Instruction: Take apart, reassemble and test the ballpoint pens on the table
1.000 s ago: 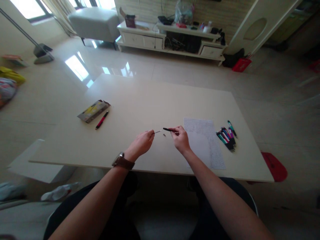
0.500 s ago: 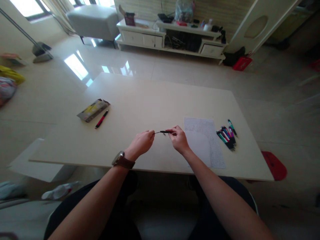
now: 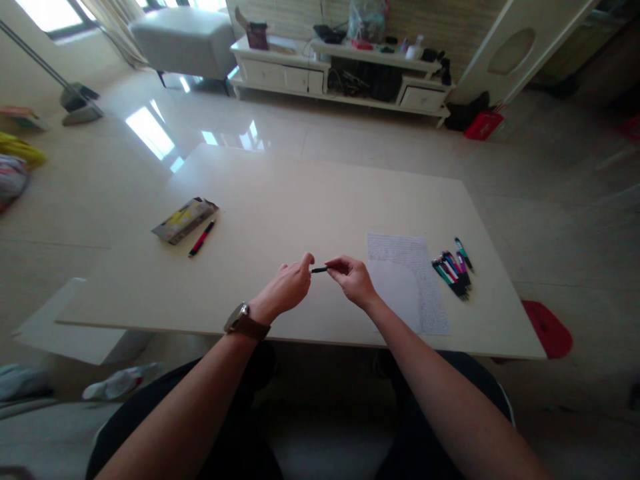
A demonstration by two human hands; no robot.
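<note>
Over the near middle of the white table (image 3: pixel 280 200), a thin black pen-like piece (image 3: pixel 319 270) spans the gap between my hands. My left hand (image 3: pixel 290 285), with a brown-strapped watch at its wrist, is closed round the piece's left end. The fingertips of my right hand (image 3: pixel 350 277) pinch its right end. Written sheets of paper (image 3: pixel 433 293) lie just right of my right hand. Further right rests a bunch of several coloured pens (image 3: pixel 453 275). A red and black pen (image 3: pixel 201 239) lies at the left beside a grey and yellow packet (image 3: pixel 184 220).
Beyond the table stands a white low cabinet (image 3: pixel 280 73) with various items on it. A grey ottoman (image 3: pixel 185 40) is at the back left. A red stool (image 3: pixel 545 330) shows past the table's right edge.
The thin dark rod between my hands no longer shows; the black piece now reaches my left hand. My left thumb or finger has lifted, and my right fingers have moved slightly left.
</note>
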